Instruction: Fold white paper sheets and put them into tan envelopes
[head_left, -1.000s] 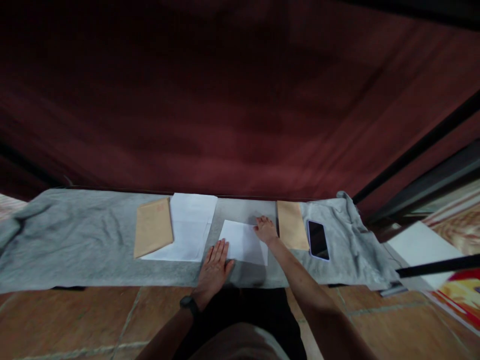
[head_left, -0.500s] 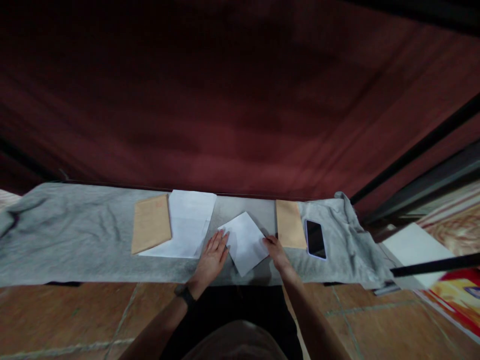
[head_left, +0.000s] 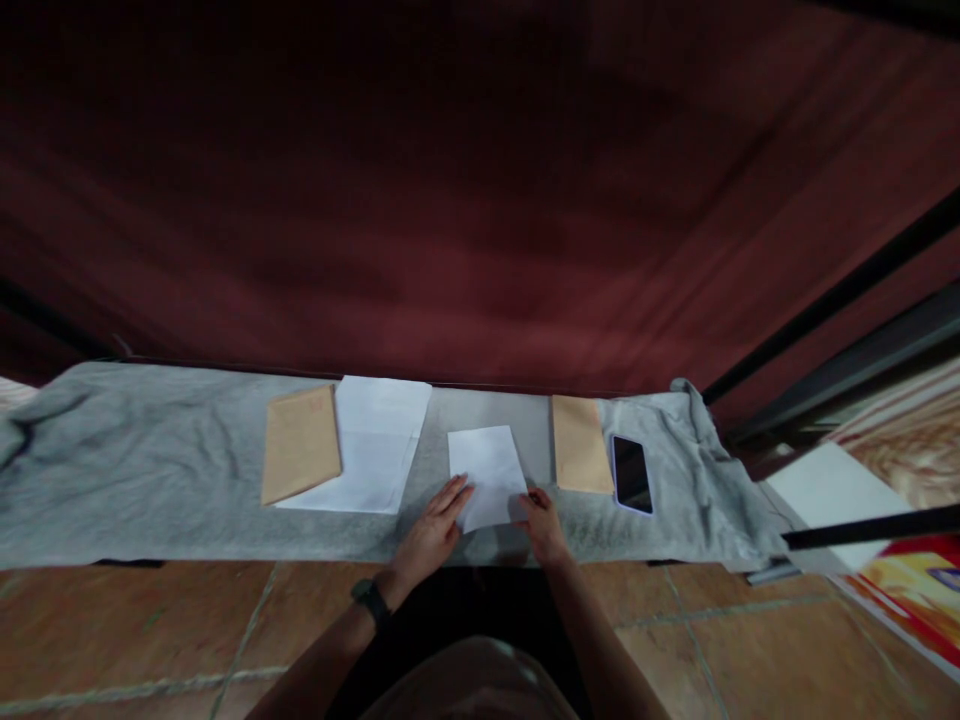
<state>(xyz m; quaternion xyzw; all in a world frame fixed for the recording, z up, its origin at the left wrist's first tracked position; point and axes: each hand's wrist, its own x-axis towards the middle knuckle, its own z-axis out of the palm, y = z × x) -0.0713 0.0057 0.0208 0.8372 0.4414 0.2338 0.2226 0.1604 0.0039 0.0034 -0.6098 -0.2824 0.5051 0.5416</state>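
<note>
A white sheet of paper [head_left: 489,470], perhaps folded, lies on the grey cloth in front of me, its near edge slightly curved. My left hand [head_left: 435,525], with a dark watch at the wrist, holds the sheet's lower left edge, the fingers close together and the thumb nearer to me. On the opposite edge, my right hand [head_left: 541,525] grips the paper with bent fingers. Something small and dark shows by its fingertips; I cannot make out what it is. Left of the sheet, a brown envelope [head_left: 301,445] partly covers larger white papers [head_left: 379,450].
Another brown envelope [head_left: 581,445] lies to the right, beside a phone [head_left: 631,475] with a dark screen. Grey cloth [head_left: 150,460] covers the long narrow surface. A dark red fabric wall [head_left: 480,250] rises behind it. At far right, a black bar [head_left: 862,530] crosses a white panel [head_left: 832,490].
The white sheet has turned from a diamond position to nearly square with me. My left hand has shifted to its lower left edge; my right hand has moved slightly left and nearer with its edge.
</note>
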